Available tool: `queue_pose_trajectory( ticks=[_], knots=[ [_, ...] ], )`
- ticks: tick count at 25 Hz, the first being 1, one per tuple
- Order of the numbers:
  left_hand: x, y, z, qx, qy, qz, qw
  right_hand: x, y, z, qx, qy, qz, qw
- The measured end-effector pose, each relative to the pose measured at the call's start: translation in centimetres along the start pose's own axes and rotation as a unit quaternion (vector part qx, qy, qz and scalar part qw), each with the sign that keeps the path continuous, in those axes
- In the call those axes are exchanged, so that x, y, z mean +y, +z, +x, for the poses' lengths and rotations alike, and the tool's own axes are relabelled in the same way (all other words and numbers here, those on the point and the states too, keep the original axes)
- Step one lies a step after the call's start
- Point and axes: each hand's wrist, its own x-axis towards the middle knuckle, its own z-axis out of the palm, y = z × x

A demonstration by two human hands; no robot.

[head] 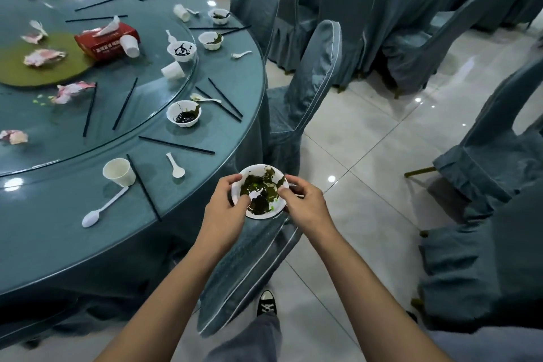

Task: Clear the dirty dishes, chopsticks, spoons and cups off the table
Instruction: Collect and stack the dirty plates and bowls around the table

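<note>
While both forearms extend forward, the left hand [224, 203] and right hand [302, 203] grip a round white bowl [252, 173] smeared with dark seaweed, right of the glass-topped table [58, 244].

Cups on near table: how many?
4: one cup by the near edge, one at the turntable rim, one against the red box, one farthest. Table cropped at left.
</note>
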Motion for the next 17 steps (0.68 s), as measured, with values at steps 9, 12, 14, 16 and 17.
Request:
queue_pose_trajectory(
  ticks=[9,12,14,16,17],
  knots=[
    [1.9,1.9,6.2,0.068,-0.045,-0.028,0.996,-3.4,0.0,8.9,-0.088,-0.016,-0.037,0.995],
    [2.5,1.7,7.3,0.082,-0.057,-0.039,0.994,-4.4,0.4,10.4,-0.111,-0.026,-0.026,0.993],
    [2.7,1.5,8.0,0.093,-0.057,-0.048,0.993,-5.2,0.7,11.4,-0.127,-0.028,-0.026,0.991],
    [3.0,1.2,9.0,0.111,-0.064,-0.054,0.99,-6.1,1.3,12.6,-0.146,-0.037,-0.035,0.988],
    [3.0,1.0,9.4,0.118,-0.067,-0.057,0.989,-6.4,1.7,13.2,-0.152,-0.041,-0.043,0.987]
  ],
)
